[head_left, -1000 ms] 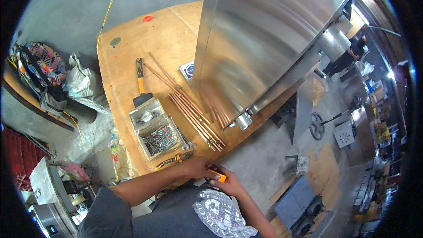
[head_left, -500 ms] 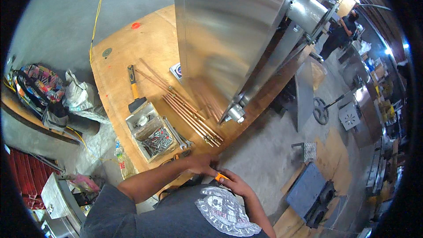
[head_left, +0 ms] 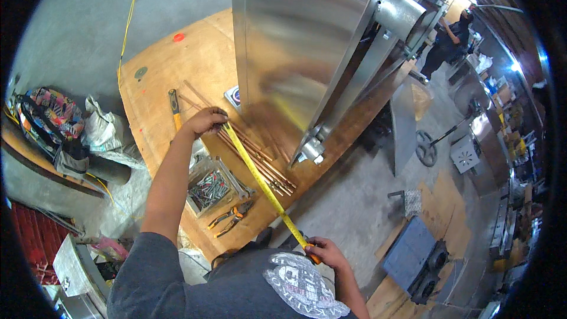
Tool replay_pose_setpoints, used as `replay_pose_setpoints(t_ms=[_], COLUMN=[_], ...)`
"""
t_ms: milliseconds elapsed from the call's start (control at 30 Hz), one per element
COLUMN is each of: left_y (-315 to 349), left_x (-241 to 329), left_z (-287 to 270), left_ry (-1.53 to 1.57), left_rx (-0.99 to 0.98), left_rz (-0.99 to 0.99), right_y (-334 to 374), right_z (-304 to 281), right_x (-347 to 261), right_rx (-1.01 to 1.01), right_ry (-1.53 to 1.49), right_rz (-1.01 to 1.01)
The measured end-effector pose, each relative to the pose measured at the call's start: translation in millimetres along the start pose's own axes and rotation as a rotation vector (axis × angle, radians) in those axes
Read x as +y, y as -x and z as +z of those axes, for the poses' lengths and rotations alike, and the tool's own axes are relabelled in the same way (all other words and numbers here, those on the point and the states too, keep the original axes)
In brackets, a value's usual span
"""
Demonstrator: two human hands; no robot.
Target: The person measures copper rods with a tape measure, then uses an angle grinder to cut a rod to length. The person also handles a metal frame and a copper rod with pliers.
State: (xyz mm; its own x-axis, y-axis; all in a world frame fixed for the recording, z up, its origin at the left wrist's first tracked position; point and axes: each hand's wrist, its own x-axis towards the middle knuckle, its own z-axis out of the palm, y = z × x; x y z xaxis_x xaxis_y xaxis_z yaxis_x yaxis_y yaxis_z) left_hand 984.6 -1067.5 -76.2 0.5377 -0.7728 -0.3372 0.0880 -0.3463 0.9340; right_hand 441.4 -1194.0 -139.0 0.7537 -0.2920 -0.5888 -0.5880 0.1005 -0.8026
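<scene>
Tape measure is spanning above copper rods on the desk; contact unclear. Left hand is pinching the blade end over the rods; right hand is gripping the case off their near ends. Extension looks done; no marking is showing yet.

Grey T-shirt, short sleeves, white print

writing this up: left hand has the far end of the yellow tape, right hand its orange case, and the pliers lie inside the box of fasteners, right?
Not quite: the head view shows the pliers lying on the wooden table, beside the box of fasteners. The left hand does have the far end of the yellow tape, the right hand its orange case.
</scene>
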Motion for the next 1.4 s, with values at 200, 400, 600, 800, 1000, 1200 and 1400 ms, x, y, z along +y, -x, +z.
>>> replay_pose_setpoints(t_ms=[200,400,600,800,1000,1200,1400], left_y=[-60.2,-59.7,-74.1,-77.4,3.5,31.1,89.7], left_x=[-78.3,-41.0,-59.1,-85.1,7.0,4.1,50.8], left_z=[-28.5,3.9,-1.3,-47.1,-4.5,56.5,125.0], left_ry=[-1.150,-1.006,-0.978,-0.279,0.437,0.284,0.662], left_rx=[0.287,0.326,0.264,0.364,0.443,0.471,0.250], left_rz=[-0.325,-0.516,-0.418,-0.532,0.295,0.455,0.613], right_y=[13.7,34.4,42.8,37.3,42.4,28.2,13.7], right_z=[10.3,5.3,13.2,20.4,18.9,26.1,19.9], right_x=[7.7,20.2,40.0,21.0,23.2,-12.0,-17.3], right_rx=[0.113,0.146,0.226,0.165,0.146,0.065,0.050], right_ry=[0.000,0.013,-0.110,-0.041,-0.137,-0.215,-0.253], right_rz=[0.122,0.210,0.219,0.190,0.185,0.054,0.040])
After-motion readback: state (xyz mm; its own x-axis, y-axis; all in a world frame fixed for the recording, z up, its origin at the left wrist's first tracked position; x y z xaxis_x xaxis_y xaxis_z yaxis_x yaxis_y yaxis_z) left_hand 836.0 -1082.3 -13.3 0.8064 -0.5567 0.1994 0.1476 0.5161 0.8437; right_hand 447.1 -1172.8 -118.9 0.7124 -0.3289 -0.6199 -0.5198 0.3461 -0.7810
